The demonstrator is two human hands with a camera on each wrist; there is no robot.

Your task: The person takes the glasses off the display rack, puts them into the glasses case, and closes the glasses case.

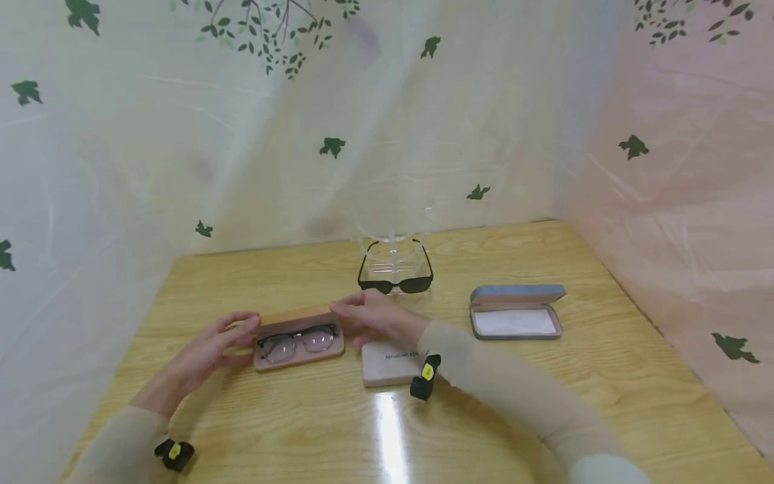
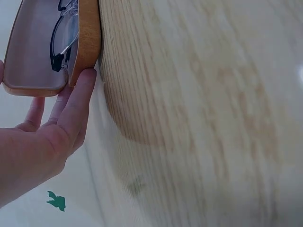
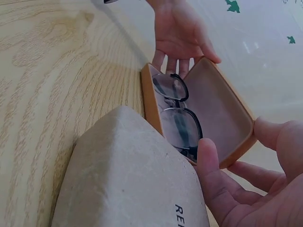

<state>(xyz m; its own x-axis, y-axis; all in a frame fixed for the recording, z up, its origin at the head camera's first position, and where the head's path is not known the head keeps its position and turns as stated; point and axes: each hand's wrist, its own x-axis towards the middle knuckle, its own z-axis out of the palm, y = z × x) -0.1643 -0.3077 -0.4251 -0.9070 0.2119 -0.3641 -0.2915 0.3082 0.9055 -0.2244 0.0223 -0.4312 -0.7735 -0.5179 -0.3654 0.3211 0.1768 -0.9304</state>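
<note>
An orange-brown glasses case (image 1: 290,365) stands open at the left middle of the table, its lid raised at the back. Inside lie black-rimmed eyeglasses (image 1: 297,334) with clear lenses. My left hand (image 1: 208,351) holds the case's left end, its thumb at the lid's edge and its fingertips against the end. At the other end, my right hand (image 1: 382,317) grips the right corner of the lid between thumb and fingers, as the right wrist view shows. Below my right hand sits a closed pale case (image 1: 379,371) with dark lettering, partly covered by the wrist.
Dark sunglasses (image 1: 415,285) rest on a clear display stand (image 1: 394,252) at the back middle. To the right, a blue-grey glasses case (image 1: 519,294) stands open with a white cloth (image 1: 514,323) inside. Pale curtains (image 1: 260,168) border the wooden table.
</note>
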